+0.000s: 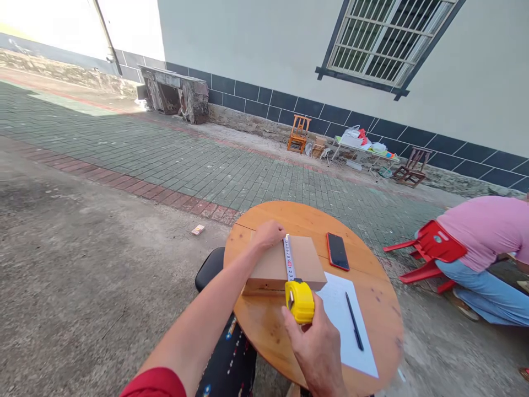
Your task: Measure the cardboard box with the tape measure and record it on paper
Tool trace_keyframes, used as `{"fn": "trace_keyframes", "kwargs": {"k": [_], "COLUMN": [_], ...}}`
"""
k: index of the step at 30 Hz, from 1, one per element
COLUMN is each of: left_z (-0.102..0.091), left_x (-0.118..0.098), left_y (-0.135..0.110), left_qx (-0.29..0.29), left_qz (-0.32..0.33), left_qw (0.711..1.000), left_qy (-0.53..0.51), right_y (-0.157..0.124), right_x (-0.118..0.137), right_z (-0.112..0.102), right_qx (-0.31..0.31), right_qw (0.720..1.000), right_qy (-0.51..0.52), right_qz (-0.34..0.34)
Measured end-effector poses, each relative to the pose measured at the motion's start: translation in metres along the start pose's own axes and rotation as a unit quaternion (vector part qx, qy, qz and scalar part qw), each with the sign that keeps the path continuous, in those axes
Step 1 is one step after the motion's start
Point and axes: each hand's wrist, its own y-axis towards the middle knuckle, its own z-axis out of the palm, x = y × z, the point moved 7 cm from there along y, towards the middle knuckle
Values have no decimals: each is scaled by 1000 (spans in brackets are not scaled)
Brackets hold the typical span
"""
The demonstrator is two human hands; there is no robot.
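Numerals (pixel 288 255) line the extended blade (pixel 290 271) of the tape measure (pixel 303 303).

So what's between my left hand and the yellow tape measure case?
In the head view, the tape's numbered strip runs between your left hand and the yellow case, over the top of the brown box.

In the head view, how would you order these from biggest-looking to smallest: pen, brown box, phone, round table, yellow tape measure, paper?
1. Round table
2. Brown box and paper: too close to rank, as the paper is partly hidden
3. Yellow tape measure
4. Phone
5. Pen
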Motion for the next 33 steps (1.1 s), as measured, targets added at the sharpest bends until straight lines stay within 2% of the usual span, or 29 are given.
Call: {"fn": "trace_keyframes", "kwargs": {"k": [16,21,24,29,31,33], "left_z": [-7,-4,-5,-26,-25,-11], "left_x": [-4,-7,2,33,23,0], "left_y": [-5,-6,-9,-9,-12,-12], "left_qx": [-13,-22,-11,0,2,4], "left_qz": [-4,-15,-18,-25,-19,-8], "left_qw": [1000,999,999,1000,1000,1000], "left_qy": [-20,-21,-27,-17,-10,-4], "right_y": [1,1,-1,6,4,1], "right_x": [1,-1,6,29,25,8], "right_z": [0,-4,-3,18,14,0], "right_qx": [6,37,54,92,90,66], "right_qw": [1000,998,996,991,992,995], "right_qy": [5,34,49,90,81,46], "right_qz": [1,29,51,29,33,55]}}
